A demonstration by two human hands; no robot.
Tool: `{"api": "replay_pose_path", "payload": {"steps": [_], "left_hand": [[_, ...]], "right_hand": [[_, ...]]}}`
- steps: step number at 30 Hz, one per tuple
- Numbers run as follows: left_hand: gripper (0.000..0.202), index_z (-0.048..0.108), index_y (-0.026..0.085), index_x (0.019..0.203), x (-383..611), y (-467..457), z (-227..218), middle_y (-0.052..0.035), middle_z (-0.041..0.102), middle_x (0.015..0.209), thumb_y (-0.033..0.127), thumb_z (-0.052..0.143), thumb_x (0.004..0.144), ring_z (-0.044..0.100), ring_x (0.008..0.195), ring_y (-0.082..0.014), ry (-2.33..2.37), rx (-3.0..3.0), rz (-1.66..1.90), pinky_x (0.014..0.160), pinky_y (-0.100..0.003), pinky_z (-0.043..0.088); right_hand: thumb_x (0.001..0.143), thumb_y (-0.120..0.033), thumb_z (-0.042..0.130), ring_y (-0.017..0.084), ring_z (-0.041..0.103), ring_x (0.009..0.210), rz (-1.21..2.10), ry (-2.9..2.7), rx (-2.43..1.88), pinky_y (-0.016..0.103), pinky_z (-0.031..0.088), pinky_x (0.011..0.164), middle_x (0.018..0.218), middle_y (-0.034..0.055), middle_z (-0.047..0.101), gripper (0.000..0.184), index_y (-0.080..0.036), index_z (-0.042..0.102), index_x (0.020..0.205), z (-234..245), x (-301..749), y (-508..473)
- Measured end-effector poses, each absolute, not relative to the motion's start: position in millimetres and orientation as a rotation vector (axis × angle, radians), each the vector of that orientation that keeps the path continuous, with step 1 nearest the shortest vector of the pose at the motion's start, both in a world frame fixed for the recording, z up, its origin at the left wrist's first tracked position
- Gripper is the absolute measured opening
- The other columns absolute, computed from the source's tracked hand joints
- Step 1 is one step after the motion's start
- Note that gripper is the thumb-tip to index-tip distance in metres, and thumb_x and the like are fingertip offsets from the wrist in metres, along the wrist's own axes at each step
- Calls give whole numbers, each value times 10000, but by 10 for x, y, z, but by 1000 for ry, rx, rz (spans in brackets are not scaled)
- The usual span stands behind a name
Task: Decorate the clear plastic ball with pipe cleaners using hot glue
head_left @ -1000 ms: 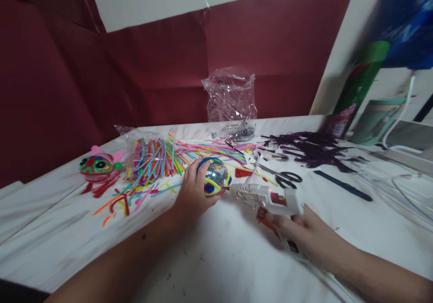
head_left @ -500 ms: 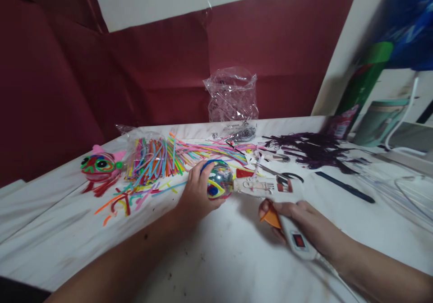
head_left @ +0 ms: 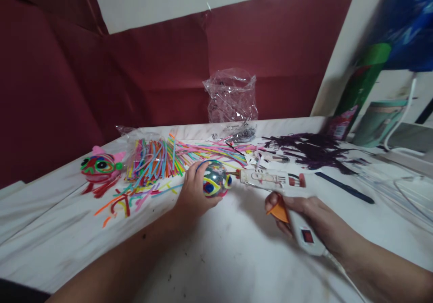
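Note:
My left hand [head_left: 195,190] is wrapped round the left side of a clear ball [head_left: 217,173] just over the white tabletop. Yellow, blue and red eye shapes sit on the ball's front, with blue trim along its top; my fingers hide its left part. In my right hand [head_left: 307,210] is a white hot glue gun [head_left: 264,178], held by its handle, with fingers on the orange trigger [head_left: 279,210]. Its nozzle points left, at or close to the ball's upper right side; whether it touches I cannot tell.
A finished-looking pink ball face [head_left: 100,165] stands at left. Behind lie a bag of coloured pipe cleaners [head_left: 152,156] and cut scraps [head_left: 125,201]. Dark purple strands [head_left: 311,149], a dark blue stick [head_left: 345,188] and a green cup [head_left: 380,120] are at right. The gun's cord [head_left: 341,269] trails down right.
The glue gun has moved right and slightly up. The ball has turned in my left hand and shifted a little left, so two eye shapes now show.

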State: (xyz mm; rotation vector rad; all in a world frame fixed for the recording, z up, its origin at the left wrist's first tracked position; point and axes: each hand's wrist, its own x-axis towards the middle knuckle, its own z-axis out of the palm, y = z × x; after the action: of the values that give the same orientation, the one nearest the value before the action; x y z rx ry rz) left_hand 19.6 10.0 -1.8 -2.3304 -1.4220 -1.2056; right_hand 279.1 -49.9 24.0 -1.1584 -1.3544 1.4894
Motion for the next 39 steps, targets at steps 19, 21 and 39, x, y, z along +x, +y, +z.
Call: {"api": "replay_pose_path", "payload": {"steps": [19, 21, 39], "left_hand": [[741, 466, 225, 1230, 178, 275, 56, -110, 563, 1183, 320, 789, 569, 592, 1061, -287, -2099, -2093, -1997, 910, -477, 484], [713, 477, 240, 1217, 206, 308, 47, -106, 585, 1157, 334, 787, 582, 617, 1019, -284, -2179, -2086, -2020, 874, -479, 507], [809, 491, 322, 1200, 276, 237, -47, -45, 569, 1227, 368, 786, 447, 622, 1012, -316, -2180, -2253, -2027, 853, -454, 550]], "right_hand": [[693, -371, 537, 141, 509, 387, 1167, -1066, -1390, 233, 331, 391, 422, 8, 557, 242, -154, 646, 700, 613, 3216, -156], [682, -375, 563, 139, 510, 393, 1145, -1046, -1413, 232, 343, 399, 421, -1, 542, 246, -146, 648, 718, 618, 3349, -165], [694, -386, 592, 129, 508, 419, 860, -1073, -1831, 238, 367, 413, 461, 2, 582, 255, -168, 574, 563, 137, 3914, 311]]}}
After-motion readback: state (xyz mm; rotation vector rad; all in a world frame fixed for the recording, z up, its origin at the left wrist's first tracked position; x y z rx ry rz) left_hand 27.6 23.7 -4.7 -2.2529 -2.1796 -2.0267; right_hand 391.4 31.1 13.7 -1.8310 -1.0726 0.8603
